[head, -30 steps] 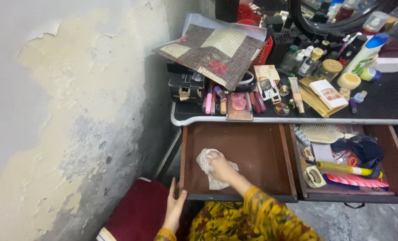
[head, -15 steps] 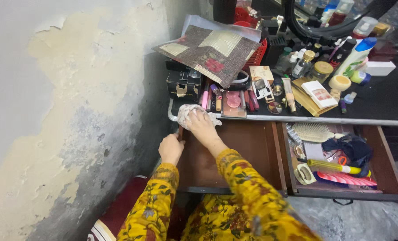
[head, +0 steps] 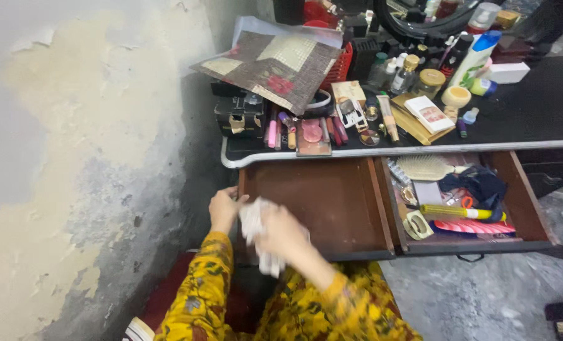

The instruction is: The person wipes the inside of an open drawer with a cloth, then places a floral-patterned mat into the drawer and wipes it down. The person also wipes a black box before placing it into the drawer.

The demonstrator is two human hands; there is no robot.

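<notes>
My right hand [head: 281, 232] grips a crumpled white cloth [head: 254, 221] at the front left corner of an open brown wooden drawer [head: 319, 196]. The drawer's inside is bare. My left hand [head: 222, 208] rests on the drawer's left side wall, its fingers curled over the edge. Both arms wear yellow floral sleeves.
A second open drawer [head: 521, 202] to the right holds a hairbrush [head: 423, 167], combs and dark cloth. The black tabletop [head: 534, 113] above carries bottles, jars, lipsticks and a patterned mat [head: 272, 66]. A peeling wall [head: 86, 158] stands at left. A dark red cushion [head: 174, 297] lies below.
My right hand drew the cloth from the drawer's far left corner by the tabletop edge back to the near left corner. My left hand stayed on the left wall.
</notes>
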